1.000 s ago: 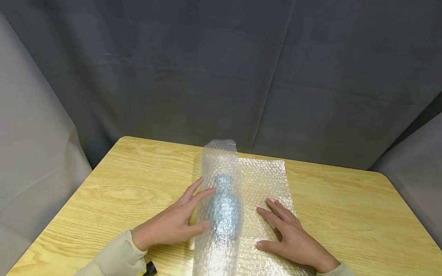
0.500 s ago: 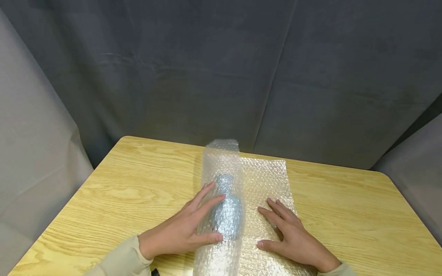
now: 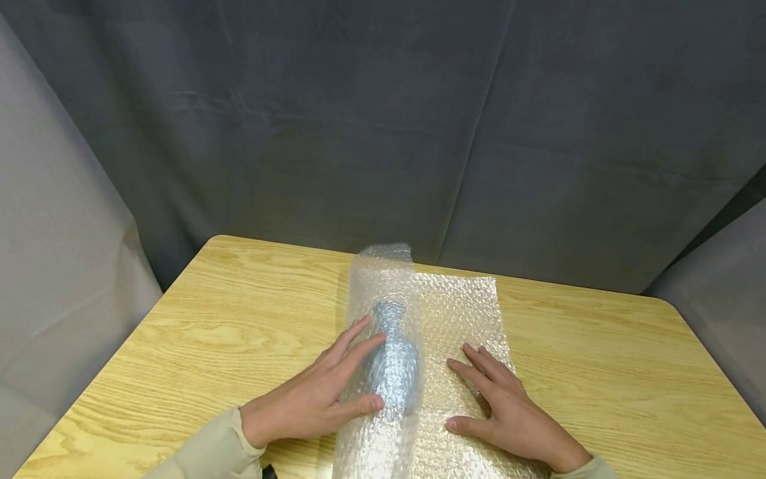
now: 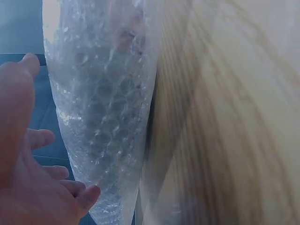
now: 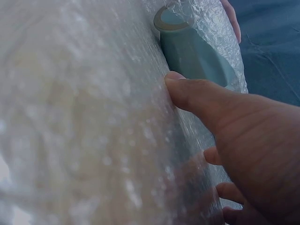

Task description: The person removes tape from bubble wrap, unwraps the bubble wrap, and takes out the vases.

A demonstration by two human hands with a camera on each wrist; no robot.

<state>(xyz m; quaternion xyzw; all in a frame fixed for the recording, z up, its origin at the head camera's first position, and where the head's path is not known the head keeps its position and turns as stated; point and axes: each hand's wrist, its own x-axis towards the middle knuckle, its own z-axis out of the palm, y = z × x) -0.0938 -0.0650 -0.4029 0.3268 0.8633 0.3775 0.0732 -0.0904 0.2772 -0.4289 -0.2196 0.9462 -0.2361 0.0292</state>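
The smooth, pale-blue, narrow-necked vase lies under a fold of clear, dimpled bubble wrap, neck toward the far edge of the yellow wood-grain table. I see the left hand released, fingers extended over that fold; the right hand splays loosely on the flat sheet. Dark grey cloth hangs beyond the far edge. The wrap veils the vase; a black object shows beside the beige sleeve.

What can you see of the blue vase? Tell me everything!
The vase looks like smooth pottery, pale blue-green, with a narrow neck and rounder body. The right wrist view shows a brownish ring at one end. It lies on its side, neck toward the far edge of the table, with bubble wrap folded over it. The left hand is spread over that wrap.
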